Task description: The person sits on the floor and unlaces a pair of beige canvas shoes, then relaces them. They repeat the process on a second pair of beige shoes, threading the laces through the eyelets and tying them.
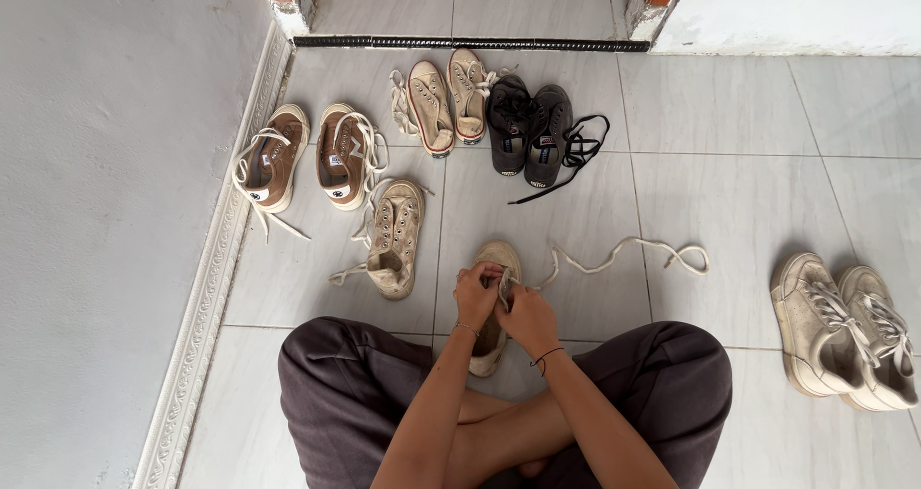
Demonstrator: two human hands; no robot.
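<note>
my trousers [365, 383] are dark grey, the tiles [748, 201] pale grey, one pair of sneakers [530, 134] black, another pair [305, 158] brown with white laces.

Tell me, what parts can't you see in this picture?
- Head view: middle of the worn beige canvas sneaker, hidden by the left hand and right hand.
- Head view: grey-white laced sneaker, cut off by the right edge.
- Head view: heel labels, too small.

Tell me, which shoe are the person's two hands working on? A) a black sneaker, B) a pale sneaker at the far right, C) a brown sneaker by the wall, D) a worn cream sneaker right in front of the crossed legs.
D: the left hand and right hand both grip the cream sneaker lying just ahead of the crossed legs.
</note>
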